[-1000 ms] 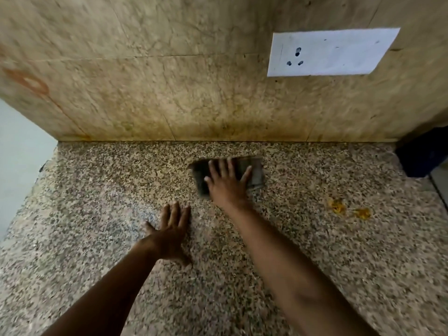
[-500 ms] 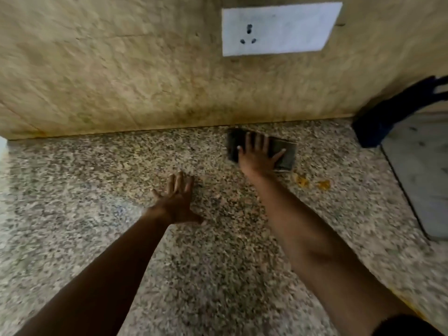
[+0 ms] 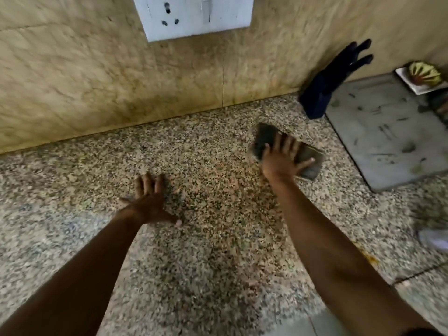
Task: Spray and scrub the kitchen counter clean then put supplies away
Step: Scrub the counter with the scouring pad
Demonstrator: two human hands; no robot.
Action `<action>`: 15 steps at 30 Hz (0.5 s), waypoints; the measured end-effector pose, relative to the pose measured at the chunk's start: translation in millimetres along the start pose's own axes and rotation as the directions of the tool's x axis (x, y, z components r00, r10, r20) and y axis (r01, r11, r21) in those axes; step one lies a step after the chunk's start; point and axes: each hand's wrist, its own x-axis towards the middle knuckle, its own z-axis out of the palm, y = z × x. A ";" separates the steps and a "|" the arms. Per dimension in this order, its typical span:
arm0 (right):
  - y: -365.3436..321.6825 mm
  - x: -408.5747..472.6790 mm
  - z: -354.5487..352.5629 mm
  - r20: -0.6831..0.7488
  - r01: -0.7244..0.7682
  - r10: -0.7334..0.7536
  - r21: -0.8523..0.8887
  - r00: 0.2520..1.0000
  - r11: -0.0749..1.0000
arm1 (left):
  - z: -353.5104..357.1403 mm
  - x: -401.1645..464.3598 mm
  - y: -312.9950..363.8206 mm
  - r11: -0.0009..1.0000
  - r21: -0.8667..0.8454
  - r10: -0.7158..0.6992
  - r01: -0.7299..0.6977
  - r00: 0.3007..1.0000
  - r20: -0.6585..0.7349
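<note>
A dark rectangular scrub pad (image 3: pixel 311 160) lies flat on the speckled granite counter (image 3: pixel 218 251), right of centre. My right hand (image 3: pixel 282 158) presses down on it with fingers spread, covering its middle. My left hand (image 3: pixel 151 200) rests flat on the bare counter to the left, fingers together, holding nothing. The orange stains seen a moment ago are hidden under the pad and hand. No spray bottle is in view.
A beige tiled wall with a white socket plate (image 3: pixel 194 15) backs the counter. A dark blue glove (image 3: pixel 332 81) leans in the right corner beside a grey slab (image 3: pixel 388 132). A white dish with a green and yellow item (image 3: pixel 424 77) sits far right.
My right hand has slid the scrub pad to the right, from mid-counter onto the orange stains. My view turned right, bringing the grey slab and glove in. The left hand stayed flat.
</note>
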 end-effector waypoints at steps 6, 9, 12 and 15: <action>-67.5 -178.1 42.5 0.085 0.444 -0.442 -0.011 0.893 0.896 | -9.7 -8.9 8.5 0.997 0.060 -0.058 0.055 0.997 0.059; -104.3 -107.8 22.3 0.160 0.554 -0.543 -0.036 0.825 0.832 | -13.3 -7.5 13.2 1.000 0.021 -0.011 0.010 0.999 0.035; -38.7 -40.1 9.7 0.044 0.187 -0.186 -0.029 0.982 0.982 | -3.2 -6.7 8.5 0.999 -0.040 0.025 -0.024 0.999 0.031; -2.7 -108.8 18.1 -0.002 0.003 -0.003 0.026 1.000 1.000 | 4.2 -6.0 5.9 0.999 -0.021 0.029 -0.028 0.999 0.042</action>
